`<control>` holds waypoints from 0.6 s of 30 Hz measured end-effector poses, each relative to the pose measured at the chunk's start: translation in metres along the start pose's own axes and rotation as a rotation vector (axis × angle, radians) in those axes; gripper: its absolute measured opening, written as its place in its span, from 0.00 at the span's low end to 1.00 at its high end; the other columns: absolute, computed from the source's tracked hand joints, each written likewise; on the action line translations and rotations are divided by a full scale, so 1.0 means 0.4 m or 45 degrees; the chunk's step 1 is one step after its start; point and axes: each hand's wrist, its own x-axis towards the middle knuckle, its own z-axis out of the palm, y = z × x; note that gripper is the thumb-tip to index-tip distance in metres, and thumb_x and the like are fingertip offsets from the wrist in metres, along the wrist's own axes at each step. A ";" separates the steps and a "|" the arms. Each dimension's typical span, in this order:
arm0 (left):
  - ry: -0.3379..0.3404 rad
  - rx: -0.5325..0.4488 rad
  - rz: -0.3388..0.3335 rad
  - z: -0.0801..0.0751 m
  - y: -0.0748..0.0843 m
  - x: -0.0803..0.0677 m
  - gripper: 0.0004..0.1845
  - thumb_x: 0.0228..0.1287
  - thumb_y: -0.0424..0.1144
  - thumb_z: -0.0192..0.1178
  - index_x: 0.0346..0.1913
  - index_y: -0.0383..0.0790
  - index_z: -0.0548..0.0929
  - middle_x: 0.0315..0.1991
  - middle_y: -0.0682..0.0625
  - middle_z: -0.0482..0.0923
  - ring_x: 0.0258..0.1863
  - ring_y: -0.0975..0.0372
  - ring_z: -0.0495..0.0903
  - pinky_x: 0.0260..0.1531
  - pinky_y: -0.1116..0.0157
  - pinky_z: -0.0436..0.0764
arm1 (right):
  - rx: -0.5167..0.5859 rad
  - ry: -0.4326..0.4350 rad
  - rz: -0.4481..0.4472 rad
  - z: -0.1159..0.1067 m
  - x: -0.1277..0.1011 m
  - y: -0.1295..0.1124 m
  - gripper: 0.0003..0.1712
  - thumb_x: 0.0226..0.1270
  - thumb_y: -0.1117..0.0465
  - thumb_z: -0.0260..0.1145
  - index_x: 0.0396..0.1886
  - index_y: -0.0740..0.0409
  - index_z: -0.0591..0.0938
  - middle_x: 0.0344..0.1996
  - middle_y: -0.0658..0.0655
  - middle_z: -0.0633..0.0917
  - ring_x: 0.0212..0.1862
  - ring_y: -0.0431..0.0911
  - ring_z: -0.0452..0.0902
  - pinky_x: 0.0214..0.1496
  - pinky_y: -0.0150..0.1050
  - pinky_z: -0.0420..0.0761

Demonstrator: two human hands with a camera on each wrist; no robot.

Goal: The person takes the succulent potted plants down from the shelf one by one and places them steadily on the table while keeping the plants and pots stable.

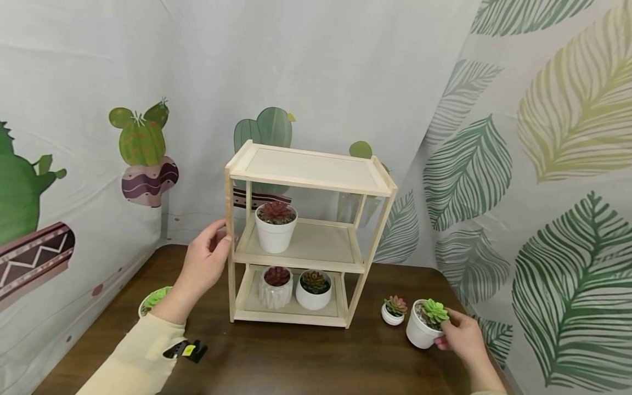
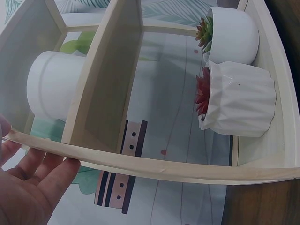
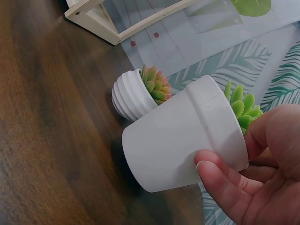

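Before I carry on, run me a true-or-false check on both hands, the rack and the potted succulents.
1. The right hand holds a tapered white pot with a green succulent. True.
2. The left hand holds a pot. False: it grips a side post of the wooden rack.
3. The faceted pot and the round pot share the bottom tier. True.
4. The large red-succulent pot stands on the top tier. False: middle tier.
5. The small ribbed pot stands right of the rack. True.

The table (image 1: 276,362) bears a wooden shelf (image 1: 321,244), ribbed pot (image 1: 392,316) and leftmost potted succulent (image 1: 154,299).
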 end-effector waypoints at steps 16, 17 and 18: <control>-0.003 -0.016 0.005 0.000 -0.001 0.000 0.20 0.79 0.39 0.50 0.67 0.42 0.78 0.47 0.37 0.86 0.39 0.67 0.79 0.37 0.74 0.77 | 0.037 -0.012 0.029 0.012 0.008 0.022 0.35 0.69 0.71 0.50 0.75 0.78 0.61 0.44 0.73 0.86 0.25 0.51 0.87 0.27 0.43 0.88; -0.004 -0.017 0.003 0.000 -0.001 -0.001 0.20 0.79 0.39 0.50 0.67 0.43 0.78 0.47 0.37 0.86 0.39 0.67 0.79 0.37 0.74 0.77 | 0.043 -0.013 0.028 0.013 0.007 0.021 0.35 0.69 0.72 0.50 0.75 0.78 0.61 0.44 0.73 0.87 0.24 0.51 0.87 0.27 0.43 0.88; -0.005 -0.018 0.002 0.000 -0.002 -0.001 0.20 0.79 0.39 0.50 0.67 0.43 0.78 0.47 0.37 0.86 0.38 0.67 0.79 0.37 0.74 0.77 | 0.049 -0.012 0.026 0.014 0.005 0.021 0.35 0.69 0.72 0.50 0.75 0.77 0.61 0.44 0.73 0.87 0.24 0.51 0.87 0.27 0.43 0.88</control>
